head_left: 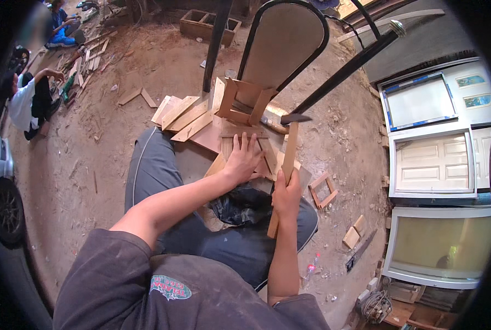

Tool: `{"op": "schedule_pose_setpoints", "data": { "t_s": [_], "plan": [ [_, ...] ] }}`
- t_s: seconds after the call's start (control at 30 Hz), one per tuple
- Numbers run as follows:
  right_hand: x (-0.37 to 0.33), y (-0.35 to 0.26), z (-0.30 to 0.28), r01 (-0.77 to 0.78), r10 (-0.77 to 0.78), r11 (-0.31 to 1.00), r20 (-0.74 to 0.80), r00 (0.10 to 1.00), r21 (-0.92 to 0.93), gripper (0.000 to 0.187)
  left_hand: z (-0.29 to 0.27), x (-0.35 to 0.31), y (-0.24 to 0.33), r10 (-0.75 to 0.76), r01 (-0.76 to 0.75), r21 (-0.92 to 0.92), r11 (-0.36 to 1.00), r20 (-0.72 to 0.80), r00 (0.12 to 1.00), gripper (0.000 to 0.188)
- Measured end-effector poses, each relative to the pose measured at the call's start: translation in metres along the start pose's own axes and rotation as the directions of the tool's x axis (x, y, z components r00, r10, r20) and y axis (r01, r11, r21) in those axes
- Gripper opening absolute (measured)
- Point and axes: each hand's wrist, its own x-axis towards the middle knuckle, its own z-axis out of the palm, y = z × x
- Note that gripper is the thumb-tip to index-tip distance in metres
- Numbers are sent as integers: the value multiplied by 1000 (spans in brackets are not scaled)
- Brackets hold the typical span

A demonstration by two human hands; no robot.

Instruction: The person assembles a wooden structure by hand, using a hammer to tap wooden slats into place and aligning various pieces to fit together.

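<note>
My right hand (286, 195) is wrapped round the long wooden handle of a hammer (291, 151). The hammer stands upright, its dark metal head level with the small frames in front of me. My left hand (244, 159) holds a small wooden frame (267, 157) down between my legs, fingers laid over its far bar and thumb on the near side. Just beyond it, another small wooden frame (236, 104) leans by the chair. Several cut wood slats (187, 118) lie fanned out to the left. A black plastic bag (242, 206) is bunched below my left hand.
A metal chair with a padded back (284, 44) stands ahead. One more small wooden frame (323, 191) and wood blocks (354, 232) lie on the dirt floor to the right. Panelled doors (435, 162) line the right side. Two people (22, 102) sit far left, above a parked car (3, 203).
</note>
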Motion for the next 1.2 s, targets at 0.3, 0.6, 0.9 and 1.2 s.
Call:
{"op": "schedule_pose_setpoints", "data": {
  "t_s": [0.3,0.6,0.9,1.2],
  "plan": [
    [0,-3,-29,-341,318,852,124,940,398,24,11,35,-23,689,-700,-189,689,-128,713,81],
    [11,-10,-29,-398,334,877,255,907,268,24,39,98,-41,974,-909,-416,-9,-208,85,96],
    [17,-27,-13,-197,207,978,225,952,-68,37,38,96,-44,966,-905,-423,42,-215,146,86],
    [10,-32,-8,-176,208,966,165,964,-191,38,31,100,-41,989,-857,-493,147,53,139,100]
  ]
}}
